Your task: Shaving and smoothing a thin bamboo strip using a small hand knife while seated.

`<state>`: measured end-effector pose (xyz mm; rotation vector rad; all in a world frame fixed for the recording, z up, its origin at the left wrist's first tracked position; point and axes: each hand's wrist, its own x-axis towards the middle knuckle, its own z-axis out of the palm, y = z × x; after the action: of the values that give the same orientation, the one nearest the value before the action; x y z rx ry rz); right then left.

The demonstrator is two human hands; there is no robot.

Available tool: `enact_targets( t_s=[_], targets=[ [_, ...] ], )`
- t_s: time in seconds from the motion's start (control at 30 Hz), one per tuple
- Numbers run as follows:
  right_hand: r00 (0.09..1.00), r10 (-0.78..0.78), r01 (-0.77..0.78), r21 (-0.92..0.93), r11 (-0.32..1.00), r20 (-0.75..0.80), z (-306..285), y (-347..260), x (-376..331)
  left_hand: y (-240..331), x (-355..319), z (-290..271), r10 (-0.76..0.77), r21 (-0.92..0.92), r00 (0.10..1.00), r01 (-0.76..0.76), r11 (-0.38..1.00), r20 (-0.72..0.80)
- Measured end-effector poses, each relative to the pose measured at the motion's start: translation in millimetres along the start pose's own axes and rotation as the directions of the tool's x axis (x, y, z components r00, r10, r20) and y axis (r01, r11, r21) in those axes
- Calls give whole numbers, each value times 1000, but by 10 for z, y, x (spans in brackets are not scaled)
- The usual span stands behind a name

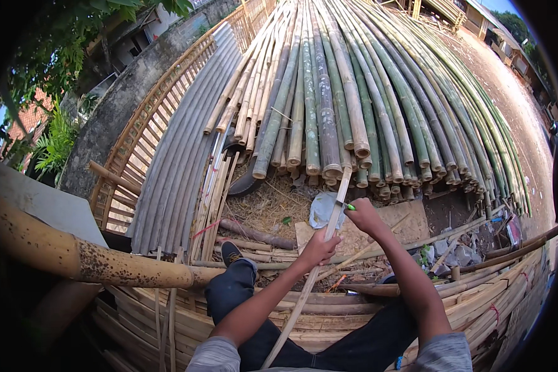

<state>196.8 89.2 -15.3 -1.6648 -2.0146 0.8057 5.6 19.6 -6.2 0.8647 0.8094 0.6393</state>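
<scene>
A long, pale split bamboo strip (296, 308) slants from my lap up toward the ends of the bamboo poles. My left hand (317, 249) is closed around it near the middle. In my right hand (363, 218) is a knife with a green handle (351, 207). Its short dark blade lies across the strip, a little beyond my left hand. The strip's far tip reaches the cut ends of the poles (332, 168); whether it rests on them I cannot tell. Below the blade, a whitish plastic bag (324, 209) lies on the ground.
Many long bamboo poles fan out ahead. On the left are corrugated sheets (178, 155), a bamboo lattice (133, 146) and a thick yellow bamboo pole (130, 268). Stacked split bamboo (477, 310) surrounds my legs. Rubble (462, 255) lies to the right, straw (270, 208) ahead.
</scene>
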Motion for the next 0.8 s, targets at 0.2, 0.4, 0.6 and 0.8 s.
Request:
enact_targets(
  t_s=[0.2, 0.4, 0.6, 0.8],
  targets=[
    [998, -69, 69, -24, 997, -14, 80, -14, -10, -54, -15, -48, -3, -82, 999, 6, 997, 37],
    [998, 32, -34, -34, 999, -49, 68, 156, 19, -95, 31, -32, -7, -33, 1000, 7, 999, 18],
    [977, -215, 213, -136, 968, 0, 226, -154, -49, -58, 47, -147, -10, -79, 1000, 10, 997, 9],
    [986, 106, -108, -14, 994, -127, 9, 26, -1, -107, -81, -38, 7, -20, 1000, -6, 1000, 19]
  ],
)
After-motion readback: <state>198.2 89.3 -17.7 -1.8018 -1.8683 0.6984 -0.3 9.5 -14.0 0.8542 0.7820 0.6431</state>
